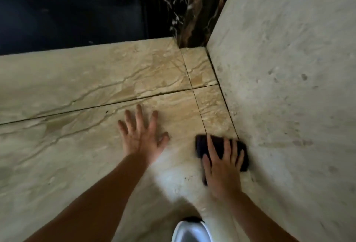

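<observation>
Right hand (221,166) flat on dark cloth (201,145)

Beige veined marble floor (77,80) with dark grout lines meets a pale stone wall (289,68) on the right — a dark marble column (192,10) fills the corner.

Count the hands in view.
2. Left hand lies flat, fingers spread, on the tiled floor; right hand presses a dark cloth onto the floor beside the wall. No others seem hidden.
</observation>
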Motion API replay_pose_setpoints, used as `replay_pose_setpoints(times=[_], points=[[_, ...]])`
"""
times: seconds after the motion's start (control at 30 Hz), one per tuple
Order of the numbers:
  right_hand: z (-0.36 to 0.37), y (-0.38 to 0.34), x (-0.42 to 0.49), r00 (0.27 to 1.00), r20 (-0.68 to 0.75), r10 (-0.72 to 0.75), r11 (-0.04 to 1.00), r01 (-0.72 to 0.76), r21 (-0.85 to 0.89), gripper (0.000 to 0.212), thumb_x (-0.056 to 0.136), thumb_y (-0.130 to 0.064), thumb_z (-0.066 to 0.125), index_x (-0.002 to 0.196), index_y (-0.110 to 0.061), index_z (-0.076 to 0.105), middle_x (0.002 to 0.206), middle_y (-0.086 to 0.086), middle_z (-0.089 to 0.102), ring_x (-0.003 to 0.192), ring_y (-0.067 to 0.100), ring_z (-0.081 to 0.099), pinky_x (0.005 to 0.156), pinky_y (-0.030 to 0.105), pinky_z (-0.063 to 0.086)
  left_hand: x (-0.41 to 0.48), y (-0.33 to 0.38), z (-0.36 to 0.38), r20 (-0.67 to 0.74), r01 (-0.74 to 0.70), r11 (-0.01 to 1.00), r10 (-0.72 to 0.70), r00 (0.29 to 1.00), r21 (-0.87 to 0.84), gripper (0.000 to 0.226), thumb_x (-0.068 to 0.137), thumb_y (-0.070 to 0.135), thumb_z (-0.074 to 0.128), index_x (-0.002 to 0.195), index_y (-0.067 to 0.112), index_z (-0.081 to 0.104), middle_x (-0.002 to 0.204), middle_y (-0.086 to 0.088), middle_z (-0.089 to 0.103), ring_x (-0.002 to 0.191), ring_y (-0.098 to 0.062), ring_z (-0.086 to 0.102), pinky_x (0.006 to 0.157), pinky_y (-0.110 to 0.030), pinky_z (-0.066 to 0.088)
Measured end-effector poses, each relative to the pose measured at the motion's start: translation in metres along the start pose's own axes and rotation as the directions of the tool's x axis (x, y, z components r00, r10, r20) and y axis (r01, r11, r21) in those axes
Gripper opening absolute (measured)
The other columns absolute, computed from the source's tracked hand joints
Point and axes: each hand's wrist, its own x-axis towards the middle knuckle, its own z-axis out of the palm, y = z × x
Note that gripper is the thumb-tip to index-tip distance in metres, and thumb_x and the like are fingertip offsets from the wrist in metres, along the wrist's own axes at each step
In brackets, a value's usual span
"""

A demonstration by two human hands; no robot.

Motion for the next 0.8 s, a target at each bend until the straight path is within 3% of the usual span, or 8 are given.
replay_pose_setpoints(times=[0.13,0.23,0.33,0.4,0.53,0.8], points=[[-0.024,-0.052,0.113,0.994,-0.070,-0.084,0.995,0.087,0.050,0.057,0.097,-0.053,0.019,0.152,-0.042,0.005,0.162,0.014,0.007,0.148,0.038,-0.004,0.117,0.059,-0.002,0.006,-0.002,0.007,-0.053,0.033,0.999,-0.034,0.998,-0.024,0.096,0.080,0.080,0.030,0.157,0.036,-0.005,0.166,-0.015,-0.013,0.149,-0.052,-0.012,0.118,-0.069,0.005],[-0.042,-0.063,0.176,0.982,-0.007,-0.190,0.982,0.190,0.010,0.056,0.099,-0.051,0.022,0.151,-0.043,0.005,0.163,0.011,-0.011,0.147,0.036,-0.012,0.118,0.056,-0.005,0.013,0.000,0.008,-0.065,0.027,0.998,-0.030,0.997,-0.049,0.094,0.079,0.081,0.026,0.157,0.038,-0.005,0.167,-0.013,-0.012,0.149,-0.050,-0.014,0.118,-0.068,0.002],[-0.042,-0.051,0.154,0.971,-0.154,-0.181,0.974,0.198,0.106,0.047,0.098,-0.043,0.041,0.145,-0.034,0.040,0.153,0.019,0.023,0.143,0.038,0.016,0.114,0.057,0.024,0.011,-0.001,0.012,-0.093,0.024,0.996,-0.031,0.995,-0.081,0.091,0.081,0.078,0.029,0.158,0.037,0.002,0.168,-0.014,-0.005,0.150,-0.049,-0.012,0.118,-0.069,0.002],[-0.031,-0.037,0.108,0.964,-0.225,-0.140,0.970,0.179,0.165,0.043,0.097,-0.042,0.043,0.139,-0.033,0.049,0.145,0.016,0.032,0.140,0.035,0.023,0.109,0.057,0.032,0.009,0.000,0.015,-0.131,0.015,0.998,-0.023,0.991,-0.061,0.091,0.081,0.077,0.032,0.158,0.036,0.006,0.168,-0.014,-0.002,0.150,-0.049,-0.010,0.118,-0.069,0.003],[-0.012,-0.021,0.082,0.974,-0.173,-0.145,0.971,0.174,0.164,0.046,0.099,-0.045,0.034,0.143,-0.039,0.041,0.151,0.013,0.029,0.148,0.030,0.011,0.119,0.052,0.014,0.017,0.001,0.019,-0.129,0.036,0.997,-0.044,0.991,-0.065,0.092,0.079,0.078,0.036,0.157,0.035,0.012,0.168,-0.014,0.003,0.151,-0.049,-0.008,0.118,-0.069,0.003],[-0.046,-0.070,0.198,0.982,-0.101,-0.160,0.980,0.171,0.102,0.049,0.096,-0.045,0.042,0.145,-0.041,0.038,0.157,0.014,0.022,0.147,0.035,0.009,0.120,0.053,0.005,0.012,0.000,0.014,-0.075,0.044,0.999,-0.046,0.996,-0.031,0.090,0.081,0.077,0.032,0.158,0.036,0.009,0.168,-0.014,0.000,0.150,-0.049,-0.007,0.117,-0.070,0.005]])
